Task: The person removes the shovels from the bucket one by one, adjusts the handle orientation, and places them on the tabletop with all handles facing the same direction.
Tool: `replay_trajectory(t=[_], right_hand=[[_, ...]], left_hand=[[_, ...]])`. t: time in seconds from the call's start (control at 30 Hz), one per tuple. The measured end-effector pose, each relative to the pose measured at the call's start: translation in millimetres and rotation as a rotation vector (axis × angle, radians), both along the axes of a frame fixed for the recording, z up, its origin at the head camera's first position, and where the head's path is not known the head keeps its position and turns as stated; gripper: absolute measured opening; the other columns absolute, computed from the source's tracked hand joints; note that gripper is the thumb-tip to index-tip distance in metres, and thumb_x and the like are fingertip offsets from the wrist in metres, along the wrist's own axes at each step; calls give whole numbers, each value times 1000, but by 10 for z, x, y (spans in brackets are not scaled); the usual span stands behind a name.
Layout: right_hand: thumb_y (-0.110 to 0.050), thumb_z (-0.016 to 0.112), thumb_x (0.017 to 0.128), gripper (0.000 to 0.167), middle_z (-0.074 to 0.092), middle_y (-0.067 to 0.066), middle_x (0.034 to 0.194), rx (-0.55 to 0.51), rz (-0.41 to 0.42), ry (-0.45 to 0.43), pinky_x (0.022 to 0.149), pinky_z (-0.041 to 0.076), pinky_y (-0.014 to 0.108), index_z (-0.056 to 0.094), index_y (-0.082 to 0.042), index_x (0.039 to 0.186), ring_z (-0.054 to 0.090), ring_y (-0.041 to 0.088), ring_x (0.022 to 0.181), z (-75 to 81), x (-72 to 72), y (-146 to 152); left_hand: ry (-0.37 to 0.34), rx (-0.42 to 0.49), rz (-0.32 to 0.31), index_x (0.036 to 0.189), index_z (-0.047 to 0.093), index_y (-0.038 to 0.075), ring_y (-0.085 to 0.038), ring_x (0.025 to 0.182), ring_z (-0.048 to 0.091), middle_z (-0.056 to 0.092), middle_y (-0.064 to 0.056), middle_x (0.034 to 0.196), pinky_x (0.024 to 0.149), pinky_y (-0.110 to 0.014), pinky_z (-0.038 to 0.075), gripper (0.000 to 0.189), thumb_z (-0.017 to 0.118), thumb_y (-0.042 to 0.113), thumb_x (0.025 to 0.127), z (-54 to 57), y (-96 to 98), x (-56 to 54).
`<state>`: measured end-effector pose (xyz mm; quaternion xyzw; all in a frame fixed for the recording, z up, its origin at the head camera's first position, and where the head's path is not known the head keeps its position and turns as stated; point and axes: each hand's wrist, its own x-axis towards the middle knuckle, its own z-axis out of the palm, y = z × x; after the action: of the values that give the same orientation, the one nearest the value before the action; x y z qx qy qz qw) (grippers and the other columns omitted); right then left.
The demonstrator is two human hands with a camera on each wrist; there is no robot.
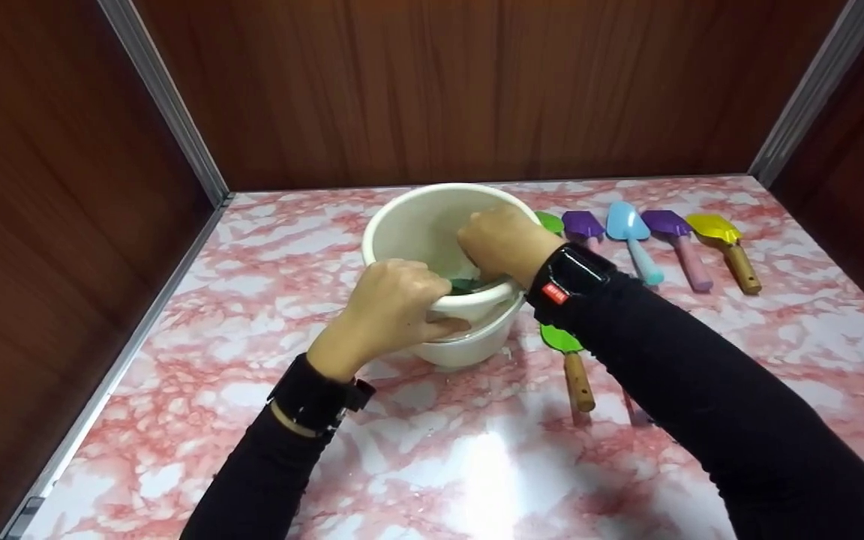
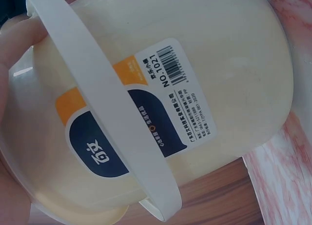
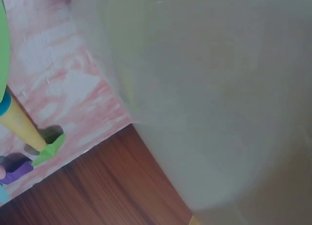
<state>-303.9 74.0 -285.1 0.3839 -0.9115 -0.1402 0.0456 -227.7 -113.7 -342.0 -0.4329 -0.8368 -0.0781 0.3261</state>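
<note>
A white plastic bucket (image 1: 402, 225) stands tilted on the table. My left hand (image 1: 394, 304) grips its near rim, with the thumb along the outside. A white carrying handle (image 2: 105, 98) crosses the bucket's labelled side (image 2: 170, 112) in the left wrist view. My right hand (image 1: 503, 244) reaches down into the bucket, and its fingertips are hidden. Beside those fingers a small dark green thing (image 1: 463, 286) shows inside; its kind is unclear. The bucket's pale wall (image 3: 209, 103) fills most of the right wrist view.
Right of the bucket lies a row of hand trowels: purple (image 1: 664, 222), light blue (image 1: 628, 222), yellow (image 1: 715, 227) and others. A green trowel (image 1: 577, 379) with a wooden handle lies nearer, partly under my right forearm. Brown wood-grain panels (image 1: 432, 90) surround the marbled table (image 1: 252, 300).
</note>
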Motion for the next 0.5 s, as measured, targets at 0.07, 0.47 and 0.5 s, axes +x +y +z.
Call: replay_trajectory(t=[0.07, 0.47, 0.5], right_hand=[[-5, 75, 76, 17, 67, 14, 77, 3, 30, 8, 66, 58, 48, 61, -8, 68, 55, 26, 63, 11, -14, 9], [-34, 71, 102, 28, 77, 8, 96, 1, -77, -218, 78, 59, 49, 80, -9, 109, 72, 26, 80, 712, 56, 512], [-34, 69, 103, 29, 77, 8, 96, -10, -77, -225, 78, 59, 48, 80, -8, 111, 71, 25, 80, 766, 82, 552]], left_hand=[[5, 2, 5, 70, 66, 17, -23, 64, 63, 65, 2, 66, 61, -42, 50, 39, 90, 45, 82, -4, 4, 6], [-76, -14, -35, 72, 66, 16, -22, 64, 63, 68, 2, 69, 63, -42, 50, 40, 90, 45, 84, 45, 151, -54], [-82, -12, -36, 72, 66, 15, -22, 64, 63, 68, 1, 69, 63, -42, 50, 40, 90, 45, 84, 47, 152, -56]])
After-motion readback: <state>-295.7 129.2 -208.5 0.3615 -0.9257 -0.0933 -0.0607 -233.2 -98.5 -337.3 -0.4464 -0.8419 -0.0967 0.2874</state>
